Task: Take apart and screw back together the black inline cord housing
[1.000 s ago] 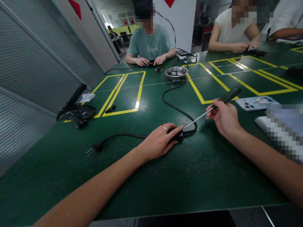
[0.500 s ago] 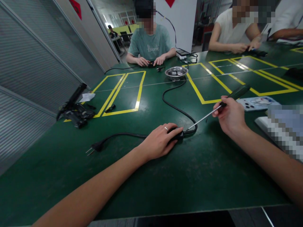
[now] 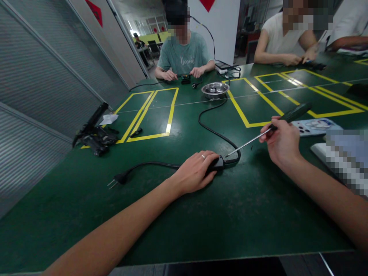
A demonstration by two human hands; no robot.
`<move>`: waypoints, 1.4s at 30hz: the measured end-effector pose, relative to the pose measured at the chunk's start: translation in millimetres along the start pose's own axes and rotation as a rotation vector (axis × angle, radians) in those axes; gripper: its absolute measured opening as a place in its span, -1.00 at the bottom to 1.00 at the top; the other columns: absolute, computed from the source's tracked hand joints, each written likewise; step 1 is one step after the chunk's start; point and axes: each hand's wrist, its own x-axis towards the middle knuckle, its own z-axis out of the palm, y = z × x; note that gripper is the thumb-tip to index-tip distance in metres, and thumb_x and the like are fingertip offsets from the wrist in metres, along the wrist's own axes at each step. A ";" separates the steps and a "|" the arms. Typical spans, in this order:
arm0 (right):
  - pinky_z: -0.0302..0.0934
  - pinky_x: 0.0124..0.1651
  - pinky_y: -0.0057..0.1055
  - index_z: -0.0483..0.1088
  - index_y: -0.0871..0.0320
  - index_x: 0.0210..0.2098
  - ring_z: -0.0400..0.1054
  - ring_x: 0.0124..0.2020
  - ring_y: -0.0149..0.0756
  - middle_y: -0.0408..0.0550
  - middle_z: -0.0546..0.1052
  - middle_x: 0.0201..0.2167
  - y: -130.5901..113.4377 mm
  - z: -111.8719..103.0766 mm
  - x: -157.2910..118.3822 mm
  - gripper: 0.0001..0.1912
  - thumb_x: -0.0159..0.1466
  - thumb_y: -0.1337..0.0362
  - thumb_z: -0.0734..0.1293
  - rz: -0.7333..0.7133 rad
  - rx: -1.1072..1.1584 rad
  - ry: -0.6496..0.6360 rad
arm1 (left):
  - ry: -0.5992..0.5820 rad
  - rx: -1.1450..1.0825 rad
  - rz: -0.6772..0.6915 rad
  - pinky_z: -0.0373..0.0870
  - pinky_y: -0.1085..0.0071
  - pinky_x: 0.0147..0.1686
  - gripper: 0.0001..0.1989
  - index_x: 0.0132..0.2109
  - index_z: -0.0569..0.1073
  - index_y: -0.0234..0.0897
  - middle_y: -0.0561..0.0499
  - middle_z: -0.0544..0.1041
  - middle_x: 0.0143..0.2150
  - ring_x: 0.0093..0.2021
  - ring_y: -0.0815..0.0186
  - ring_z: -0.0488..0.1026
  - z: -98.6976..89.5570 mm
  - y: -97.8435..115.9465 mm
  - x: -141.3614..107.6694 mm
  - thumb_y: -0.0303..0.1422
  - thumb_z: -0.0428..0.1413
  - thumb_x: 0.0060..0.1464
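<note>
My left hand (image 3: 195, 172) is wrapped over a black power adapter (image 3: 219, 163) and presses it to the table; the palm hides most of its body. From the adapter's left side a cord runs to a two-pin plug (image 3: 120, 178) lying on the table. A thicker black cable (image 3: 214, 132) leaves its right end and curves away toward the bowl. My right hand (image 3: 283, 142) grips a screwdriver (image 3: 250, 142) with a dark handle, slanting down to the left. Its tip is close to the adapter's right end; whether it touches, I cannot tell.
A metal bowl (image 3: 215, 90) holding small parts stands farther back. Several black parts (image 3: 97, 140) and a crumpled white paper (image 3: 108, 119) lie at left. A patterned phone (image 3: 317, 125) is beyond my right wrist. Yellow tape (image 3: 171, 115) marks the green table. Co-workers sit opposite.
My left fingers have drawn back slightly, so more of the adapter's right end shows. The screwdriver stays nearly as it was. Opposite, a co-worker's hands have parted from a small black device.
</note>
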 end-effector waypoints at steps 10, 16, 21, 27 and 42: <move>0.27 -0.62 -0.48 0.30 0.06 -0.30 0.35 -0.63 -0.40 -0.23 0.44 -0.60 -3.9 10.7 -15.7 -0.86 0.17 0.28 0.36 -0.090 -0.063 -0.077 | 0.008 -0.033 -0.003 0.33 0.07 0.06 -0.67 0.11 0.22 -0.31 -0.21 0.36 0.10 0.07 0.11 0.35 1.8 -2.3 -1.8 -0.34 -0.01 0.22; 0.34 -0.50 -0.44 0.31 0.06 -0.42 0.37 -0.56 -0.41 -0.24 0.43 -0.58 -5.8 13.3 -17.8 -0.80 0.15 0.18 0.43 -0.228 -0.169 -0.084 | -0.015 -0.025 -0.009 0.31 0.09 0.08 -0.66 0.11 0.22 -0.33 -0.21 0.36 0.11 0.08 0.12 0.34 1.1 -1.9 -1.8 -0.33 -0.01 0.23; 0.38 -0.18 -0.32 0.39 0.07 -0.31 0.46 -0.35 -0.35 -0.14 0.55 -0.42 -5.1 10.2 -12.4 -0.87 0.24 0.16 0.29 -0.187 -0.074 -0.144 | -0.018 -0.029 -0.011 0.32 0.10 0.08 -0.66 0.11 0.23 -0.32 -0.20 0.36 0.11 0.07 0.12 0.34 0.4 -1.7 -1.5 -0.33 -0.01 0.23; 0.35 -0.09 -0.26 0.44 0.10 -0.39 0.47 -0.24 -0.29 -0.07 0.57 -0.37 -3.5 7.0 -7.3 -0.82 0.25 0.16 0.29 -0.155 0.009 -0.150 | -0.015 -0.032 -0.006 0.32 0.09 0.07 -0.66 0.13 0.23 -0.31 -0.20 0.35 0.12 0.07 0.12 0.33 0.2 -1.6 -1.2 -0.33 -0.03 0.24; 0.31 -0.15 -0.22 0.38 0.11 -0.40 0.44 -0.36 -0.29 -0.09 0.53 -0.40 -4.0 8.4 -4.9 -0.71 0.23 0.01 0.31 -0.262 0.042 -0.149 | -0.056 -0.004 -0.009 0.31 0.15 0.07 -0.63 0.17 0.23 -0.31 -0.19 0.34 0.13 0.05 0.13 0.32 -3.7 0.5 0.4 -0.34 -0.05 0.24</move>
